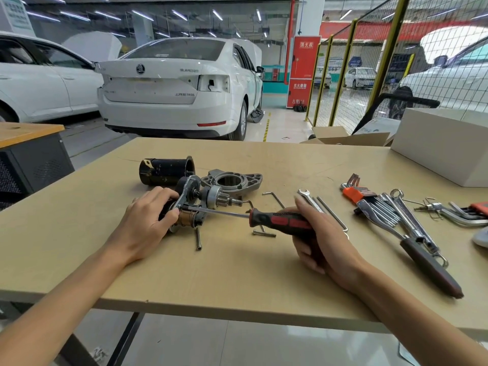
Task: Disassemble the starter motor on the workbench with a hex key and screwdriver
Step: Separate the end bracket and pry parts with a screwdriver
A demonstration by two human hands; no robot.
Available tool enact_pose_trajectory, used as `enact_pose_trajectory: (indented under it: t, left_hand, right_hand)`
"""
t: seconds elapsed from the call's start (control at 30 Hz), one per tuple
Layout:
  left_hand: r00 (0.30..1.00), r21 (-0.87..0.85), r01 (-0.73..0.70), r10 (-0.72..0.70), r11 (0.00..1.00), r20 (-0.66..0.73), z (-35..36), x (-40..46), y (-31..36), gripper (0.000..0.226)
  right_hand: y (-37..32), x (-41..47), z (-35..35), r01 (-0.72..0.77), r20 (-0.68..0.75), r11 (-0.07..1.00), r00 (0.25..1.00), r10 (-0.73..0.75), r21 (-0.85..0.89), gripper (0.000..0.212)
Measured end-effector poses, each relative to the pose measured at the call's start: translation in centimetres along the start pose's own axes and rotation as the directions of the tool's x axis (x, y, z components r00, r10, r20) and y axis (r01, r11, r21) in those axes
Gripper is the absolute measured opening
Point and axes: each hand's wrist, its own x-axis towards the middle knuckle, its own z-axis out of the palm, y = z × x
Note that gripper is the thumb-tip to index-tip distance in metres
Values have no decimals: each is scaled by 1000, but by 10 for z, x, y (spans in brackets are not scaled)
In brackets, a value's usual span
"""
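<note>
The starter motor's inner assembly (pixel 196 200), with armature, copper commutator and pinion gear, lies on the workbench (pixel 237 273). My left hand (pixel 148 220) grips its left end. My right hand (pixel 314 233) holds the red-and-black screwdriver (pixel 280 220) by the handle, its shaft pointing left with the tip at the assembly's metal plate beside my left fingers. The black motor housing (pixel 166 170) lies behind, and the grey aluminium nose housing (pixel 232 180) sits to its right. A long bolt (pixel 198 240) and loose hex keys (pixel 264 232) lie close by.
Right of my hand lie a wrench (pixel 307 198), an orange-holder hex key set (pixel 369 204), several spanners and a dark-handled tool (pixel 430 268). A white box (pixel 443 143) stands at the back right. White cars are parked beyond the bench.
</note>
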Motion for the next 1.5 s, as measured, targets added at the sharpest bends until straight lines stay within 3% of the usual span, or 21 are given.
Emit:
enact_pose_trajectory:
  t: [0.17,0.4,0.63,0.77,0.93,1.13,1.3,1.5]
  left_hand:
    - [1000,7,3,-3,1000,6,0,1,0,60]
    - [1000,-2,20,-20,1000,8,-1,0,3,62]
    - [1000,1,24,-24,1000,8,-1,0,4,63]
    - [1000,7,22,-22,1000,10,-1,0,4,64]
    - [1000,6,24,-24,1000,11,-1,0,3,62]
    - [999,8,32,-32,999,8,-1,0,3,63]
    - [1000,2,18,-18,1000,0,-1,1,5,66]
    - [1000,5,18,-18,1000,2,-1,0,5,65]
  right_hand:
    - [0,2,-2,28,-14,1000,1000,-28,3,40]
    - [1,1,1,11,-60,1000,998,-10,17,50]
    - [4,5,-1,47,-63,996,997,-42,78,45]
    - [5,2,1,10,-83,1000,997,-12,-21,57]
    - [2,2,0,58,-67,998,996,-58,9,35]
    - [2,0,4,46,-102,999,994,-48,-26,62]
    - [3,1,1,53,-85,998,995,-54,-18,42]
    - [2,1,4,43,-109,999,993,-45,-25,61]
